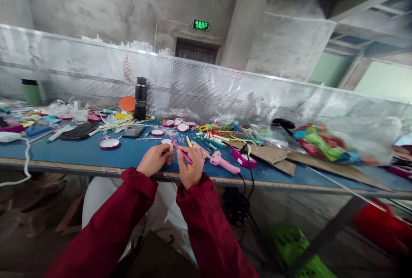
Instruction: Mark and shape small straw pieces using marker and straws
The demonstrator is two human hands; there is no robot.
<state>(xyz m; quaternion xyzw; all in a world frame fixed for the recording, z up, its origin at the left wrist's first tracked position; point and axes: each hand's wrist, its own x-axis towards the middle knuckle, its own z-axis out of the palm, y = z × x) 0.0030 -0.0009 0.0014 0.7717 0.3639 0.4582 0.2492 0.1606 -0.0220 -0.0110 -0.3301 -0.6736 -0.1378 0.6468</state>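
Just over the table's front edge, my left hand (154,160) pinches a short pale stick (171,147) upright between thumb and fingertips. Beside it, my right hand (192,170) is closed around a purple pen-like tool (183,153), whose upper end points toward the stick. The tip is too small to tell whether it touches the stick. Behind both hands lie red-rimmed white lids (183,127) and a scatter of small coloured bits (172,134). To the right of my right hand rests a pink glue gun (224,163) with a black cord.
A black bottle (140,98) stands against the perforated metal screen (199,85). A dark phone (80,131) and another red-rimmed lid (109,143) lie to the left. Coloured wires (238,131), cardboard (268,153) and a bag of colourful material (334,143) fill the right side.
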